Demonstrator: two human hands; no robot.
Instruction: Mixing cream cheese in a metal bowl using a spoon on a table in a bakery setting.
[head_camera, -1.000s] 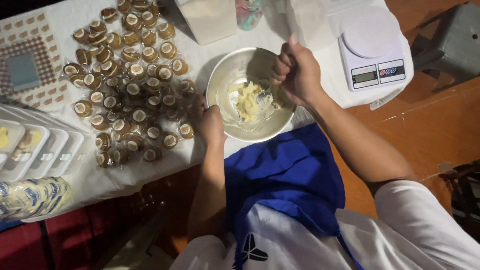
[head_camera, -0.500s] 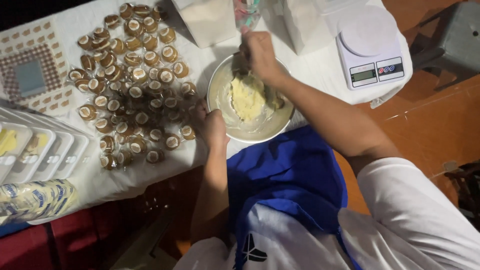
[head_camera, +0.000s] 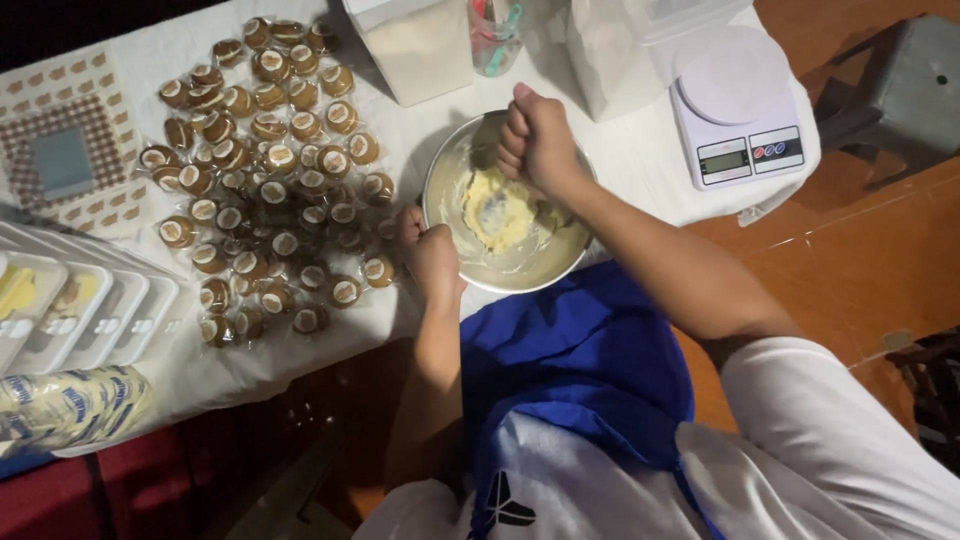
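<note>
Right hand clenched on utensil, digging pale dough in metal bowl. Left hand grips bowl rim. Risk: hard stroke tips bowl off table edge; dough spatters wrapped pastries just beside bowl.

— What did we have in front of us?

— A round metal bowl stood upright at the table's near edge, its inner wall smeared pale.

— And inside?

— We saw a lump of soft yellow dough, dented at its middle, lying on the bowl's bottom toward the side nearest us.
</note>
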